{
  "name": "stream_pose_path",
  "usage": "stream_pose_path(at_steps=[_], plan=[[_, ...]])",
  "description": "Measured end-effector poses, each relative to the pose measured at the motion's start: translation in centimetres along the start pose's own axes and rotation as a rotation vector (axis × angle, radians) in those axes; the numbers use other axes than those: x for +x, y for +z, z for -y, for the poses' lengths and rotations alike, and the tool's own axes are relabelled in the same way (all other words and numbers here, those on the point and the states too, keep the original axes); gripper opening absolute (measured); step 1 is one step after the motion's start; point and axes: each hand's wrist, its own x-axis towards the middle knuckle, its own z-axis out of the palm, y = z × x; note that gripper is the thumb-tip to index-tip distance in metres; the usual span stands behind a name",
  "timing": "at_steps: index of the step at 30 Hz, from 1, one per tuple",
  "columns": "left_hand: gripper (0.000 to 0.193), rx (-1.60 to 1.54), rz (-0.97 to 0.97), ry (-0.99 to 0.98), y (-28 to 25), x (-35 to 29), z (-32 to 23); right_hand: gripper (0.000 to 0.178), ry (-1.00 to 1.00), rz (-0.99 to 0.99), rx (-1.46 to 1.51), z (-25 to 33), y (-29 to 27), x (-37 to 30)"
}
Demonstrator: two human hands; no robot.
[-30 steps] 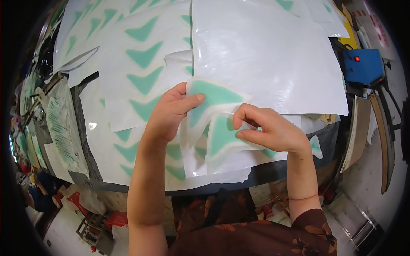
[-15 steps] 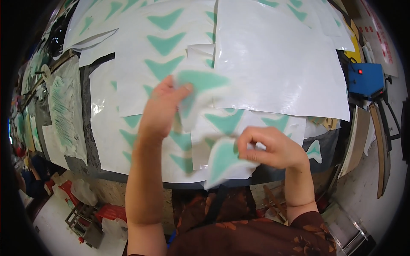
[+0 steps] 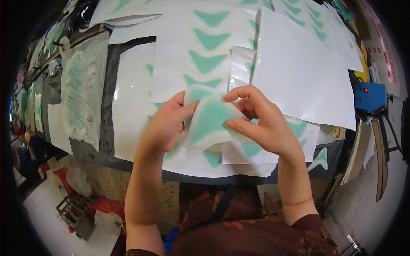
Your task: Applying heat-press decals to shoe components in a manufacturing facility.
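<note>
A pale-bordered green curved cutout (image 3: 209, 121) is in front of me above the table, pinched at its right side by my right hand (image 3: 260, 121). Behind it, a second bordered green cutout (image 3: 198, 90) shows along its upper edge, gripped between the thumb and fingers of my left hand (image 3: 170, 121). The two pieces overlap, so most of the rear one is hidden. Beneath them lie white sheets (image 3: 171, 77) with rows of green V-shaped patches (image 3: 211, 39).
A large plain white sheet (image 3: 305, 77) covers the right half. At the left is a plastic sheet with green streaks (image 3: 79, 94). A small cutout (image 3: 320, 160) lies by the right edge. A blue machine with a red light (image 3: 369, 99) stands beyond it.
My hands have come together, the right piece rising to overlap the left one. The table scene has shifted rightward in view.
</note>
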Motion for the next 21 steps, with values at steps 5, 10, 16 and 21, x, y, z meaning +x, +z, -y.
stream_pose_path(at_steps=[5, 10, 16, 21], plan=[[0.030, -0.058, -0.034, 0.011, -3.5, -3.4, -1.0, 0.035, 0.035, 0.024, -0.084, 1.5, 4.5, 2.8], [0.032, -0.093, -0.100, 0.024, -8.8, -5.9, -1.9, 0.037, 0.053, 0.049, -0.084, 2.5, 9.4, 5.6], [0.034, -0.111, -0.213, 0.013, -14.7, -8.6, -3.3, 0.036, 0.061, 0.111, -0.192, 4.3, 15.3, 9.0], [0.031, -0.142, -0.188, -0.007, -18.0, -10.7, -5.5, 0.035, 0.046, 0.145, -0.241, 5.5, 19.4, 11.3]])
